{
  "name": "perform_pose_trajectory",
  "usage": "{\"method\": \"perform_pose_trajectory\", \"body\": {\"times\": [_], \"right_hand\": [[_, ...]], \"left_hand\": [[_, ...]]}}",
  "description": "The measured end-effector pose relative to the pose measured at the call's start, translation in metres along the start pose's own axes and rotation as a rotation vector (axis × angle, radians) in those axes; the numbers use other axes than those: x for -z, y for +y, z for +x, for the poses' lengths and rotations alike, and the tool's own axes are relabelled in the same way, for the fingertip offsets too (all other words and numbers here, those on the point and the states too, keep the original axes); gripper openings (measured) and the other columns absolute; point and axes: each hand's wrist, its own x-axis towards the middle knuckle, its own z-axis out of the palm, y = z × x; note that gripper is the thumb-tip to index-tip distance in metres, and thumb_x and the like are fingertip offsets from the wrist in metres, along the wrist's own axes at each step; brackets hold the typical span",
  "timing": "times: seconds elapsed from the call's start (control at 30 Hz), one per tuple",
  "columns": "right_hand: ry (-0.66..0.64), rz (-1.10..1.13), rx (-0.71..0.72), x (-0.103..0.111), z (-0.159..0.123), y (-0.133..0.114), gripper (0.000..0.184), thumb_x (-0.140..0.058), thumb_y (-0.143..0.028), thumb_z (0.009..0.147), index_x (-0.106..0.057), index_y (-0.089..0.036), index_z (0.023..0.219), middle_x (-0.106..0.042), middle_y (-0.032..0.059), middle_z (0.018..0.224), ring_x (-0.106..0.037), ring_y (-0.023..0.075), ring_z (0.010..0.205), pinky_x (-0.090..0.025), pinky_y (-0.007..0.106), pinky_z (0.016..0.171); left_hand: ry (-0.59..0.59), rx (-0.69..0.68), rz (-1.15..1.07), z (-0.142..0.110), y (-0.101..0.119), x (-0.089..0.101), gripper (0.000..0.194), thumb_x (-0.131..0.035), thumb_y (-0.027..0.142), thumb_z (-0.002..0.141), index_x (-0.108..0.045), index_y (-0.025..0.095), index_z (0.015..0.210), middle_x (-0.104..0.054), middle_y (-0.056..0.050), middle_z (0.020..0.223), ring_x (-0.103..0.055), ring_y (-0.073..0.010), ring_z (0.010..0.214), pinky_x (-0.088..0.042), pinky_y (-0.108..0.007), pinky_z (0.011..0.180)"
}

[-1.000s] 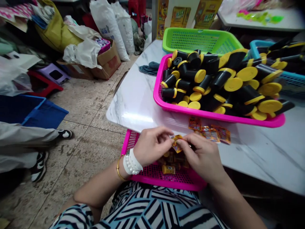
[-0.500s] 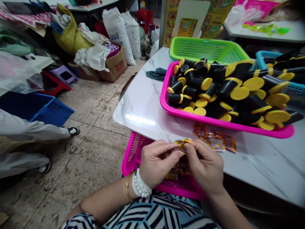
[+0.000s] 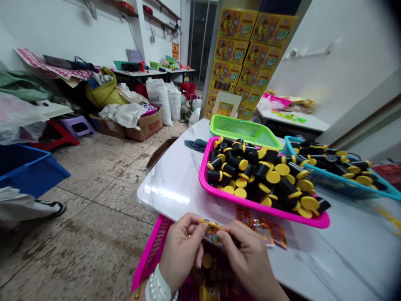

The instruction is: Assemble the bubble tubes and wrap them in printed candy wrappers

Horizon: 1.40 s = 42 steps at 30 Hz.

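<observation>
Between both hands is a small orange and yellow printed packet [image 3: 211, 229], pinched at its two ends. My left hand [image 3: 181, 248] grips its left end with thumb and forefinger. My right hand [image 3: 246, 251] closes on the right end. More packets [image 3: 266, 231] of the same look lie on the white marbled table [image 3: 169, 179], just beyond my right hand. Below my hands sits a lower pink basket [image 3: 152, 255], holding several yellow-capped pieces, partly hidden and dark. Past the packets, a pink basket [image 3: 232, 198] is heaped with black tubes with yellow caps [image 3: 272, 177].
Behind stand a green basket [image 3: 247, 130] and a blue basket [image 3: 338, 179] of similar tubes. A dark cloth [image 3: 196, 145] lies at the table's left edge. Yellow printed boxes [image 3: 238, 58] are stacked beyond. On the floor left are a blue bin [image 3: 34, 171] and a person's shoe [image 3: 52, 207].
My view has tilted up, so more wall and stacked boxes show and the table sits lower. The packet stays between both hands and now looks flatter and more spread out.
</observation>
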Motion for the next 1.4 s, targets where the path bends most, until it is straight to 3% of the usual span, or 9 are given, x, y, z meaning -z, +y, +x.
{"method": "perform_pose_trajectory", "body": {"times": [0.07,0.17,0.23,0.37,0.5,0.63,0.77,1.2,1.4], "right_hand": [[0.160,-0.199,0.121,0.015,0.020,-0.001,0.009,-0.064,-0.027,0.090,-0.068,-0.020,0.089,-0.065,0.0025,0.078,-0.060,0.0155,0.072,-0.048,0.026,0.067],[0.394,-0.634,0.246,0.035,0.063,0.003,0.038,-0.072,-0.036,0.083,-0.066,-0.014,0.114,-0.068,0.0125,0.105,-0.059,0.0279,0.098,-0.046,0.042,0.092],[0.339,-0.854,0.205,0.042,0.093,0.010,0.049,-0.071,-0.035,0.083,-0.061,-0.014,0.126,-0.066,0.0145,0.116,-0.056,0.0335,0.106,-0.044,0.048,0.095],[0.230,-0.957,0.135,0.043,0.118,0.022,0.030,-0.066,-0.030,0.085,-0.069,-0.014,0.111,-0.070,0.0133,0.099,-0.057,0.0353,0.103,-0.044,0.052,0.090],[0.285,-0.477,0.087,0.046,0.079,0.009,0.030,-0.068,-0.032,0.083,-0.068,-0.020,0.111,-0.068,0.0092,0.101,-0.062,0.0256,0.092,-0.051,0.042,0.086],[0.144,0.135,-0.210,0.043,0.022,-0.006,0.031,-0.071,-0.028,0.083,-0.067,-0.024,0.113,-0.068,0.0051,0.094,-0.065,0.0184,0.074,-0.056,0.031,0.064],[0.077,0.384,-0.367,0.033,-0.001,0.000,0.028,-0.072,-0.025,0.083,-0.067,-0.024,0.111,-0.071,0.0042,0.090,-0.069,0.0184,0.071,-0.058,0.029,0.062],[0.065,-0.163,-0.181,0.045,-0.003,0.001,0.024,-0.069,-0.027,0.083,-0.069,-0.026,0.107,-0.068,0.0049,0.104,-0.064,0.0209,0.090,-0.054,0.033,0.075],[0.074,-0.194,-0.125,0.040,-0.002,-0.004,0.026,-0.070,-0.025,0.081,-0.069,-0.025,0.107,-0.067,0.0056,0.103,-0.065,0.0222,0.092,-0.055,0.036,0.081]], "left_hand": [[-0.023,0.008,-0.032,0.004,0.000,0.002,0.039,-0.065,0.053,0.083,-0.060,0.015,0.084,-0.043,0.008,0.035,-0.033,-0.0052,0.026,-0.019,-0.014,0.032],[-0.049,0.078,-0.110,0.009,0.010,0.002,0.039,-0.073,0.045,0.078,-0.065,0.012,0.097,-0.060,0.002,0.047,-0.038,-0.0037,0.029,-0.020,-0.013,0.032],[-0.071,0.101,-0.172,0.011,0.021,0.000,0.039,-0.079,0.038,0.073,-0.069,0.009,0.096,-0.070,-0.005,0.065,-0.039,-0.0011,0.032,-0.023,-0.013,0.033],[-0.114,0.132,-0.279,0.015,0.035,-0.001,0.029,-0.081,0.033,0.070,-0.072,0.007,0.083,-0.068,-0.004,0.064,-0.037,0.0013,0.034,-0.022,-0.012,0.033],[-0.085,0.227,-0.416,0.018,0.032,0.004,0.026,-0.083,0.027,0.068,-0.071,0.008,0.081,-0.065,0.000,0.062,-0.035,0.0021,0.035,-0.020,-0.011,0.032],[-0.089,0.282,-0.485,0.021,0.026,0.004,0.026,-0.082,0.025,0.070,-0.068,0.009,0.085,-0.064,0.000,0.064,-0.036,0.0022,0.035,-0.018,-0.011,0.032],[-0.117,0.298,-0.518,0.025,0.022,-0.006,0.024,-0.081,0.023,0.072,-0.066,0.009,0.086,-0.063,0.001,0.066,-0.038,0.0024,0.035,-0.019,-0.011,0.033],[-0.181,0.334,-0.542,0.029,0.017,-0.018,0.022,-0.078,0.024,0.075,-0.063,0.010,0.082,-0.056,0.005,0.061,-0.033,0.0029,0.035,-0.013,-0.013,0.034],[-0.171,0.325,-0.503,0.027,0.015,-0.016,0.027,-0.080,0.028,0.072,-0.064,0.010,0.084,-0.055,0.005,0.059,-0.034,0.0019,0.036,-0.011,-0.015,0.035]]}}
